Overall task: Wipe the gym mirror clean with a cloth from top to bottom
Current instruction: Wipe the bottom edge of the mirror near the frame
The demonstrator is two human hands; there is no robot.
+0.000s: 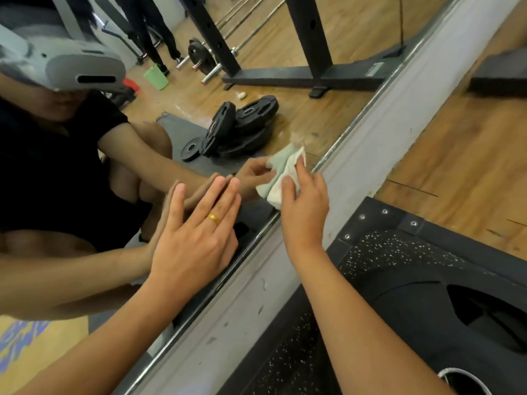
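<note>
Two bare forearms reach up from the bottom of the frame. At centre, the left hand (194,238) lies flat, fingers straight, on the mirror (285,89), probably to brace the person. Just right of it, the right hand (302,206) pinches a crumpled pale cloth (289,168) against the glass beside the mirror's lower metal edge (356,124), suggesting the wipe is near the bottom. The mirror fills the upper left, showing a faint smudge above the cloth and reflected weight plates (239,126).

Your left hand (196,235): flat, fingers straight and close together, pressed on the mirror (285,115).
Your right hand (302,206): fingers and thumb pinch the cloth (288,172) and hold it on the mirror.
Your arms: bare, both reaching forward.
</note>
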